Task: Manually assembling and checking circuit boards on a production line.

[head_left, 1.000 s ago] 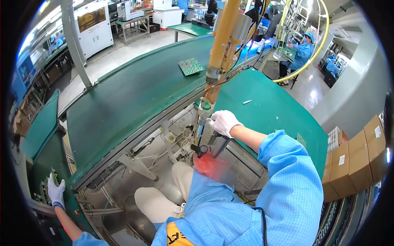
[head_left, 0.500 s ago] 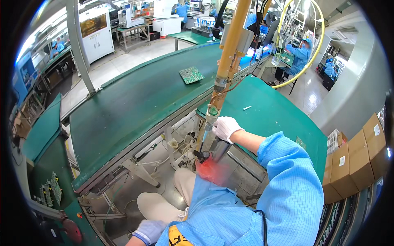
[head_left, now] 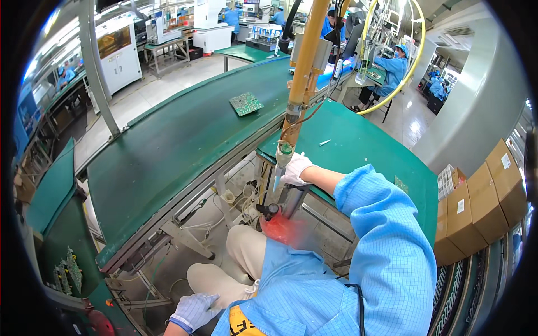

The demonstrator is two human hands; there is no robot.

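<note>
The hanging screwdriver point(head_left: 283, 159), slung on a yellow arm, sits at the near edge of the green conveyor point(head_left: 168, 151). The right hand point(head_left: 295, 168), gloved, grips it; its tip is hard to see. The left hand point(head_left: 193, 311) rests open-fingered on the knee below the conveyor.

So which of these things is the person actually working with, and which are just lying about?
In use:
- right hand, gripping the hanging tool
- yellow arm that carries the tool
- left hand, resting by the knee, holding nothing

Lying about:
- circuit board on the belt
- small white piece on the green table
- cardboard boxes
- rack of boards
</note>
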